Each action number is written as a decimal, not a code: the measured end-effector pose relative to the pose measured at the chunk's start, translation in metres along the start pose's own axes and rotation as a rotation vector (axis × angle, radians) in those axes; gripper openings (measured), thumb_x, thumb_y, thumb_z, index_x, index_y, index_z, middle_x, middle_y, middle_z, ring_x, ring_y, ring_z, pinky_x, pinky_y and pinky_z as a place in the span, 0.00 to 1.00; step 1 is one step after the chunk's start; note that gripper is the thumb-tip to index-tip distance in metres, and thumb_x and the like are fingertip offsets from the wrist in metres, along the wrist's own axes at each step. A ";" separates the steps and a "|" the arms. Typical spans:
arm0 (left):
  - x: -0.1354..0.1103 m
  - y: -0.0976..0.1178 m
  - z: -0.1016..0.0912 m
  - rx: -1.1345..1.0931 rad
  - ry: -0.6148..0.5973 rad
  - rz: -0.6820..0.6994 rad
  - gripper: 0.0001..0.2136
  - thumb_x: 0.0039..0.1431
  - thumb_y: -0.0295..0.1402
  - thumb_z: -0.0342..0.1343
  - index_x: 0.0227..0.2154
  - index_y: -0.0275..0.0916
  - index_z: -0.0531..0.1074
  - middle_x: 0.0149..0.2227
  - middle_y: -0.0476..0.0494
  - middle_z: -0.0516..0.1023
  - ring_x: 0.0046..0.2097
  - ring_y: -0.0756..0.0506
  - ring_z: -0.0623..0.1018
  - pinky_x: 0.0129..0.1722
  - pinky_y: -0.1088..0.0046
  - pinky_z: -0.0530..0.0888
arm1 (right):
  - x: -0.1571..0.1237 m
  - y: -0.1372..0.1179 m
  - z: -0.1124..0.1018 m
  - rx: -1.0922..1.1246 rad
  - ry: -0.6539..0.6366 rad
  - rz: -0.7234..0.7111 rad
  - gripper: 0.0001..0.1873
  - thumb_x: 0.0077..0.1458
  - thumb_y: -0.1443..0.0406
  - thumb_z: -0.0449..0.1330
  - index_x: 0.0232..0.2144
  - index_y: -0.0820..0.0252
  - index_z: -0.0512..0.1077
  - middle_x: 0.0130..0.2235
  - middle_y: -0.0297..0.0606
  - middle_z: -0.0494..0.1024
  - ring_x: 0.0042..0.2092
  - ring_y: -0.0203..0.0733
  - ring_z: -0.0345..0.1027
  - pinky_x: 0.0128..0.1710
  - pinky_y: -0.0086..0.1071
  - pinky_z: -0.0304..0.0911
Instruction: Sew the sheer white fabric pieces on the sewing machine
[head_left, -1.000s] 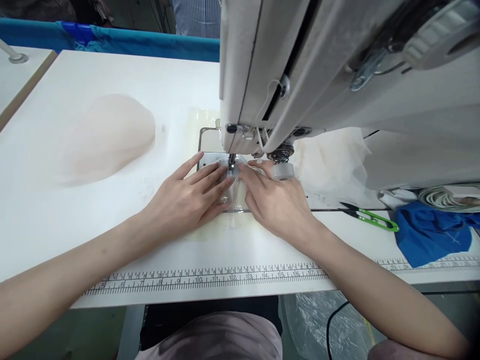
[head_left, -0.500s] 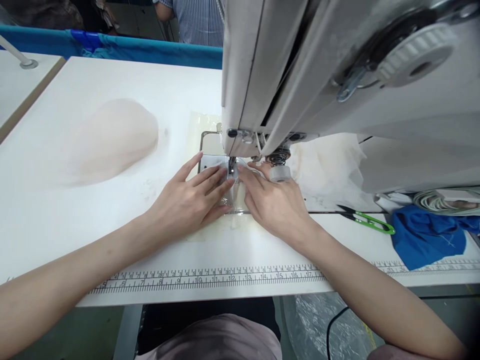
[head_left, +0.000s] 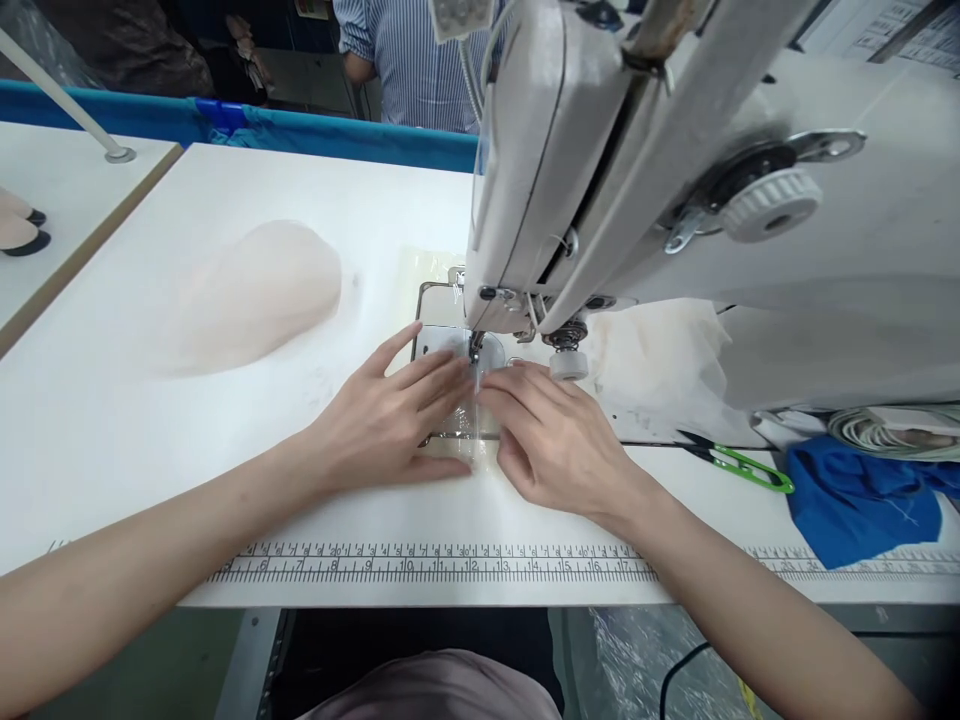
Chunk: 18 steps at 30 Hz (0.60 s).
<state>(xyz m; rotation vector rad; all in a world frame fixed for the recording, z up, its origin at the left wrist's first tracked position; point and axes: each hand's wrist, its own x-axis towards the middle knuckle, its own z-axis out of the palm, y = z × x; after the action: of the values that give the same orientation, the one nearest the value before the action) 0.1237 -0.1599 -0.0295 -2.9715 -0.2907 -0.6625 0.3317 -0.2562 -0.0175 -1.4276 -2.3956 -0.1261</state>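
Note:
My left hand (head_left: 386, 420) lies flat with fingers stretched out, pressing a small clear piece of material (head_left: 471, 418) on the metal plate just in front of the needle (head_left: 475, 350) of the white sewing machine (head_left: 675, 190). My right hand (head_left: 559, 440) lies flat on the other side of the same piece, fingers extended toward the needle. The fingertips of both hands nearly meet under the presser foot. The clear piece is mostly hidden beneath the fingers.
A pale pink sheer pile (head_left: 251, 290) lies at the left on the white table (head_left: 150, 430). White sheer fabric (head_left: 660, 360) sits behind the needle. Green snips (head_left: 739, 465) and blue cloth (head_left: 862, 500) lie right. A printed ruler (head_left: 450, 565) runs along the front edge. A person in a striped shirt (head_left: 412, 60) stands beyond.
The view has tilted up and back, showing more of the machine and background. Both hands have slid slightly toward me, still flat on the piece at the needle.

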 end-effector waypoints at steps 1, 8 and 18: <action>-0.002 0.000 -0.001 0.004 0.024 0.028 0.28 0.62 0.51 0.53 0.55 0.32 0.70 0.55 0.34 0.75 0.58 0.38 0.74 0.66 0.49 0.61 | 0.000 -0.001 -0.001 0.022 -0.029 -0.004 0.21 0.52 0.70 0.53 0.49 0.67 0.70 0.51 0.48 0.76 0.50 0.51 0.69 0.52 0.45 0.65; -0.002 -0.001 -0.002 0.007 0.123 0.083 0.10 0.64 0.25 0.52 0.46 0.33 0.74 0.47 0.39 0.81 0.50 0.44 0.80 0.61 0.58 0.72 | 0.000 -0.003 0.000 -0.004 -0.017 0.007 0.28 0.59 0.54 0.59 0.53 0.71 0.68 0.56 0.52 0.73 0.52 0.54 0.69 0.49 0.48 0.68; -0.002 0.009 -0.006 0.126 0.021 0.117 0.12 0.65 0.25 0.51 0.48 0.32 0.74 0.50 0.40 0.79 0.53 0.43 0.78 0.60 0.58 0.73 | 0.000 -0.001 0.001 -0.148 0.174 -0.156 0.10 0.61 0.73 0.57 0.37 0.61 0.78 0.43 0.37 0.83 0.47 0.40 0.76 0.49 0.38 0.72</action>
<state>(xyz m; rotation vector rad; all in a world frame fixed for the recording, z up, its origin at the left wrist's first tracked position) 0.1215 -0.1692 -0.0250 -2.8339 -0.1497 -0.6370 0.3305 -0.2569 -0.0188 -1.2328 -2.3906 -0.4561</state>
